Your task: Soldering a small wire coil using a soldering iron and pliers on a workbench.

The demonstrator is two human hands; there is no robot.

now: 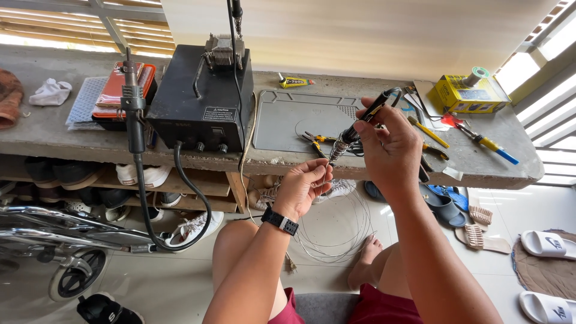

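In the centre of the frame a black pen-shaped soldering handle with a metal tip [354, 131] is held by the right hand [389, 147], its fingers closed around the dark grip; the tip is pointed down and to the left, towards the left hand [303, 187]. The fingers of the left hand are pinched shut on the end of a thin silver-grey wire [336, 231], just below the tip, and the rest of this wire hangs in loose coils in the lower middle of the frame, above the floor. The wire is judged to be very light and springy, easily bent and slippery between fingers, so it is best taken close to its end, as is done now. The handle is judged to be stiff and light, with a hot front part; only the dark grip should be taken. Whether the tip touches the wire cannot be told. Behind the hands a grey concrete desk [54, 129] is seen, with a black box-shaped station [201, 102] at the upper left and a grey rubber work mat [288, 120] beside it.
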